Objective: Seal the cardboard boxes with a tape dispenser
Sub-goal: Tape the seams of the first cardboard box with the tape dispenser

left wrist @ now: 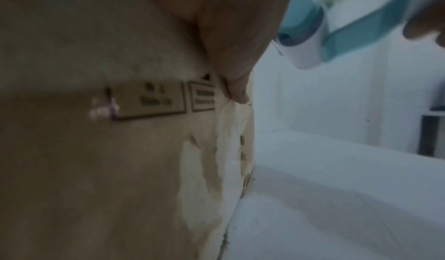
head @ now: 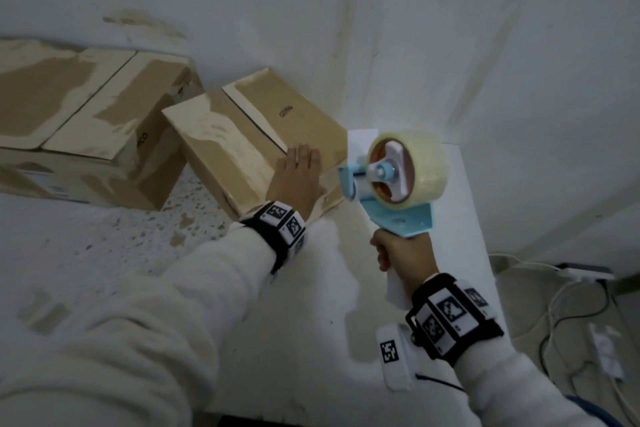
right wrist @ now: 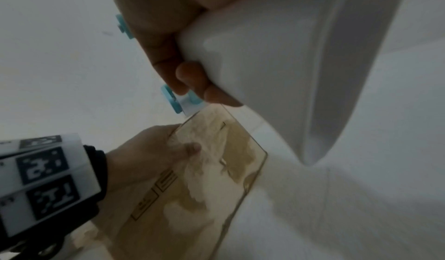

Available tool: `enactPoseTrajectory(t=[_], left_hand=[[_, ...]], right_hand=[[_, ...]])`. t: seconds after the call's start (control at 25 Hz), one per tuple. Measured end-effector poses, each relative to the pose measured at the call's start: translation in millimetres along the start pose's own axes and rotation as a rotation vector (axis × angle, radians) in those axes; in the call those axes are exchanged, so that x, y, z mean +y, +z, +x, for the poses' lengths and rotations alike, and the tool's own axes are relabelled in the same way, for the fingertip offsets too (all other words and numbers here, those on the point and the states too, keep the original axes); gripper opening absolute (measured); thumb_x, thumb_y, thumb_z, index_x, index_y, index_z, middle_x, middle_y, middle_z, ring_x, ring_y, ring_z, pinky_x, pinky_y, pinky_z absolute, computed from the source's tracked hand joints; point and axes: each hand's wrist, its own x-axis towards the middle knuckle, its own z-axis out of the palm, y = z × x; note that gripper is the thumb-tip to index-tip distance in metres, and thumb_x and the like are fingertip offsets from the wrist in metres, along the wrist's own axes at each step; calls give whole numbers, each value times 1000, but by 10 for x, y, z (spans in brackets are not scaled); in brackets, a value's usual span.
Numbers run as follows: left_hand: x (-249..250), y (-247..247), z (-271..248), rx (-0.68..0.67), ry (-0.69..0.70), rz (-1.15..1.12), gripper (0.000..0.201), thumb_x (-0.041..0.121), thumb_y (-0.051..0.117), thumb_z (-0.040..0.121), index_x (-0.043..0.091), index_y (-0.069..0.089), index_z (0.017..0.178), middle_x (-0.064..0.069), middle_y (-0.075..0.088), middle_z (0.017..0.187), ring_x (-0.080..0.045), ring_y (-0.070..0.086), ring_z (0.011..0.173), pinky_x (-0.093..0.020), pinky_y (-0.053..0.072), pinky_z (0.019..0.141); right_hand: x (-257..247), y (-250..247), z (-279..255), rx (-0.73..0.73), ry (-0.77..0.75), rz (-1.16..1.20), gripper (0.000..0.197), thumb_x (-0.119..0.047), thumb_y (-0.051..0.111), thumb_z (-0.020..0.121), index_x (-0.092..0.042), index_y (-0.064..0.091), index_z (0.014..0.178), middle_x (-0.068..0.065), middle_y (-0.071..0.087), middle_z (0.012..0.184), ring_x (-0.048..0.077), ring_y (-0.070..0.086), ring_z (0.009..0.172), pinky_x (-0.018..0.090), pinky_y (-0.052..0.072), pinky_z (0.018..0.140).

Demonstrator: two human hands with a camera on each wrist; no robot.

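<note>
A small cardboard box (head: 256,135) with torn, peeled patches lies on the white surface, its top flaps shut along a middle seam. My left hand (head: 299,170) rests flat on the top at the near right corner, fingers straight; the thumb (right wrist: 192,148) presses the box's side (right wrist: 204,188). My right hand (head: 398,260) grips the white handle (right wrist: 289,54) of a light-blue tape dispenser (head: 398,215) carrying a clear tape roll (head: 415,170). The dispenser's front end (head: 348,180) sits at the box's right near edge, beside my left hand. The box side (left wrist: 120,150) fills the blurred left wrist view.
A larger cardboard box (head: 86,114) stands to the left, close against the small one. A white wall (head: 381,28) rises right behind both. The white surface (head: 460,218) ends at the right, where cables and a power strip (head: 581,274) lie on the floor.
</note>
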Motion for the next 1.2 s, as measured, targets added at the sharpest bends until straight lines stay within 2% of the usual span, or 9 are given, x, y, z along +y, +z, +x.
enactPoseTrajectory(t=[0.12,0.28,0.44,0.56,0.64,0.76,0.84,0.96,1.2], left_hand=[[-163,-26,-95,-9,102,4,77,39,49,93,2,10,147,-19,16,155,-35,19,143,-43,24,115],[-499,83,-334,187,519,55,77,40,80,62,1,57,124,-20,61,122,-36,61,110,-39,53,87],[-990,164,-331,235,856,72,70,46,60,81,10,37,137,-14,52,137,-34,54,122,-43,49,93],[-1194,95,-270,182,753,46,70,31,70,73,17,41,135,-8,54,137,-31,51,123,-41,49,91],[-1247,-2,-251,223,625,-207,54,18,60,78,17,50,132,-7,55,134,-26,50,120,-39,48,92],[-1225,-390,-291,133,45,-1106,41,30,44,96,10,51,131,-11,53,134,-24,54,113,-26,43,87],[-1235,-668,-310,-137,-311,-1685,61,54,30,95,7,55,125,-14,60,122,-26,61,97,-29,48,76],[-1367,-861,-318,-397,-373,-2012,76,66,28,88,2,56,118,-16,65,104,-28,63,92,-36,49,84],[-1467,-750,-326,-412,-421,-2001,60,58,41,89,3,61,105,-13,66,97,-24,63,86,-34,49,86]], right_hand=[[-226,50,-11,-46,-88,-40,28,7,61,67,-10,46,50,6,45,42,22,39,40,28,33,46],[-438,177,-74,-133,-145,-18,26,7,60,64,-11,46,51,9,42,44,22,36,41,26,30,43],[-690,340,-159,-245,-201,-66,21,12,57,69,-3,47,58,11,42,44,22,35,39,25,30,39],[-781,516,-189,-280,-225,-116,15,9,60,70,-1,51,64,14,43,47,23,37,40,25,32,41],[-814,650,-205,-273,-217,-111,15,9,61,69,-2,51,66,14,44,47,21,38,38,24,32,39],[-888,834,-214,-267,-226,-77,20,12,59,69,-3,48,61,11,43,43,18,36,35,25,31,39],[-927,940,-201,-257,-231,-63,21,13,59,69,-3,47,62,11,42,43,18,36,35,25,31,40],[-950,1052,-186,-254,-232,-60,19,12,60,68,-3,49,64,11,42,44,18,37,37,24,31,40],[-889,1069,-215,-300,-275,-73,26,16,59,70,-4,47,61,3,45,41,16,39,38,24,33,40]])
